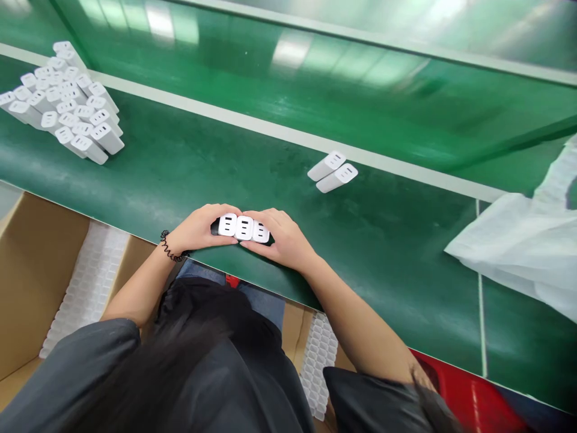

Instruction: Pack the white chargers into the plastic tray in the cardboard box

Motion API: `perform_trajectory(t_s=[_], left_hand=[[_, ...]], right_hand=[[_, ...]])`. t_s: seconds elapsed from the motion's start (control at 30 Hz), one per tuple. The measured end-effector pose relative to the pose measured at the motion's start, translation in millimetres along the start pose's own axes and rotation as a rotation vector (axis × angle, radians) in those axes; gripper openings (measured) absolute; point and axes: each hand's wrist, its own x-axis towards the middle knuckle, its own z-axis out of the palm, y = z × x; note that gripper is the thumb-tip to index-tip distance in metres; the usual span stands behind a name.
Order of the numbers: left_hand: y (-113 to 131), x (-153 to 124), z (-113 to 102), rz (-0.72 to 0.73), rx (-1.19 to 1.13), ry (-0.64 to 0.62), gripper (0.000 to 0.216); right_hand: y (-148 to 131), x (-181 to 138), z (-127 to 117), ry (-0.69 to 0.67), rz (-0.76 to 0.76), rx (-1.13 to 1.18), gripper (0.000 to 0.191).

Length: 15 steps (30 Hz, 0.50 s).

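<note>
Three white chargers (244, 228) with slotted port faces stand side by side in a row near the front edge of the green table (189, 156). My left hand (202, 227) grips the row's left end between thumb and fingers. Around the right end, my right hand (283, 237) is closed in the same way. The fingertips of both hands meet close to the middle charger. Beyond my right hand, two more white chargers (337, 171) lie together, port faces toward me.
A dense group of white chargers (67, 102) stands at the far left. A white plastic bag (523, 246) lies at the right. Below the front edge are a cardboard box (40, 270), clear plastic trays (92, 276) and a red object (469, 397). A green panel rises behind.
</note>
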Motion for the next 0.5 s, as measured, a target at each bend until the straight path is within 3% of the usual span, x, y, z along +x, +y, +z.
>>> perform_trajectory(t_s=[0.17,0.33,0.5], left_hand=[[0.3,-0.6,1.8,0.039,-0.002,0.017,0.043],[4.9,0.2,1.2,0.197,-0.044,0.121,0.041],[6.3,1.1,-1.0,0.240,-0.066,0.201,0.041]], right_hand=[[4.1,-2.1,6.4,0.086,-0.044,0.017,0.040],[1.8,-3.3,2.7,0.156,-0.071,-0.025,0.036],[3.9,-4.4,-5.3,0.199,-0.092,-0.101,0.034]])
